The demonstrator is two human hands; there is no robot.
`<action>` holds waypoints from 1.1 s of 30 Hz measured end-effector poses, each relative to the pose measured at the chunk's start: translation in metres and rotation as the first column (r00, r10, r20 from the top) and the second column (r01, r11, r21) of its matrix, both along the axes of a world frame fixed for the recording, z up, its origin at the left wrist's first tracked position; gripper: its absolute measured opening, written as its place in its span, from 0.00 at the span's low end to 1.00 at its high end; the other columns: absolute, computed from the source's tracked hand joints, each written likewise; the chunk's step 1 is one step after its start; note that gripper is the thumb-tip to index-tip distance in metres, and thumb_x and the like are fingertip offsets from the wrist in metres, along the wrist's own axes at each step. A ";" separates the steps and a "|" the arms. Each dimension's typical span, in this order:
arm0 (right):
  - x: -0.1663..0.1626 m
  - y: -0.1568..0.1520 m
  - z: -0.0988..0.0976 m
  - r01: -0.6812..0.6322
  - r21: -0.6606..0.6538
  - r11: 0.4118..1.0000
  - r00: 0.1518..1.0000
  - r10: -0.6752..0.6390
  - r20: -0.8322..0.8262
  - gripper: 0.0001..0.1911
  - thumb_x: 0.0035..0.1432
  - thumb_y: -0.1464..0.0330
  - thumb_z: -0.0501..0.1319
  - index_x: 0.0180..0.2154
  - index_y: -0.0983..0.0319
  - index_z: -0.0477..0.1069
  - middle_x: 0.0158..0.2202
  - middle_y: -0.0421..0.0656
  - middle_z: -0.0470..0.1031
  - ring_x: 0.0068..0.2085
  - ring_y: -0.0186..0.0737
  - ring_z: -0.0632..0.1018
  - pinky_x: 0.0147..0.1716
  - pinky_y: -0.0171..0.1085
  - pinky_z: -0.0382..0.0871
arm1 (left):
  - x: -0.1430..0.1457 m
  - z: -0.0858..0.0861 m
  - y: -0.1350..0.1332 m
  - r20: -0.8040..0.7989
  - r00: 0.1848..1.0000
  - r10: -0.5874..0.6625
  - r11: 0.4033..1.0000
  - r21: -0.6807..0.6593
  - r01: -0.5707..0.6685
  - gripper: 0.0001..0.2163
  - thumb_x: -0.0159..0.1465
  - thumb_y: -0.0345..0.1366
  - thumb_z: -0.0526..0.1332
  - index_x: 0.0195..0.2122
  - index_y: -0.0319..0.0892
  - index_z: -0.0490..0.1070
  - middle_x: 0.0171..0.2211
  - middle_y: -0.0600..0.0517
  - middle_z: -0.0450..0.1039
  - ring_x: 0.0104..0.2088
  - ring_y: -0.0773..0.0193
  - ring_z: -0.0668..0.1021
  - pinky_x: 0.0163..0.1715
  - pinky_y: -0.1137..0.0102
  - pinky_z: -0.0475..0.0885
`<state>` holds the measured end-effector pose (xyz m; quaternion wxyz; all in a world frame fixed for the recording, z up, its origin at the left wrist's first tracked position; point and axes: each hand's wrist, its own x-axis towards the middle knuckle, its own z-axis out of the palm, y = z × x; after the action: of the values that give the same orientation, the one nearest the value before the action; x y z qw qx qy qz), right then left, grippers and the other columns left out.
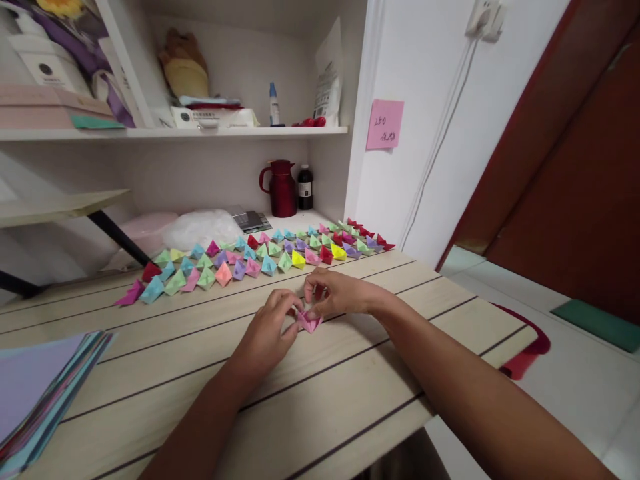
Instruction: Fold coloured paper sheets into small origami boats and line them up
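Note:
A small pink folded paper boat (pixel 311 324) is at the middle of the striped wooden table (pixel 200 380). My left hand (pixel 274 325) pinches its left side between thumb and forefinger. From the right, my right hand (pixel 336 293) has its thumb and bent fingers closed on the upper right part of the same boat. The fingers partly cover its top. Just beyond my hands stand several rows of folded paper boats (pixel 269 266) in many colours.
A stack of coloured paper (pixel 45 373) lies at the left edge. Behind the boats are a plastic bag (pixel 203 228), a red thermos jug (pixel 283 190) and a dark bottle (pixel 305 189). A shelf (pixel 240 133) overhangs the back. A pink sticky note (pixel 385 125) hangs on the wall.

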<state>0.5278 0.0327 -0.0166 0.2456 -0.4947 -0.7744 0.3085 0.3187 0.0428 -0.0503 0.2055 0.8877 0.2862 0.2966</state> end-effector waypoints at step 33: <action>-0.015 0.002 -0.015 -0.035 0.116 0.993 0.983 0.013 0.183 0.03 0.49 0.73 0.64 0.29 0.61 0.74 0.33 0.40 0.71 0.32 0.34 0.71 0.30 0.31 0.60 | 0.002 0.000 0.000 -0.112 0.989 0.100 0.995 0.006 -0.100 0.04 0.59 0.29 0.57 0.33 0.45 0.66 0.38 0.51 0.70 0.41 0.59 0.73 0.41 0.66 0.68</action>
<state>0.5129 0.0342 -0.0313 0.1991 -0.4961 -0.8164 0.2184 0.3207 0.0426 -0.0499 0.1738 0.8874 0.3414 0.2565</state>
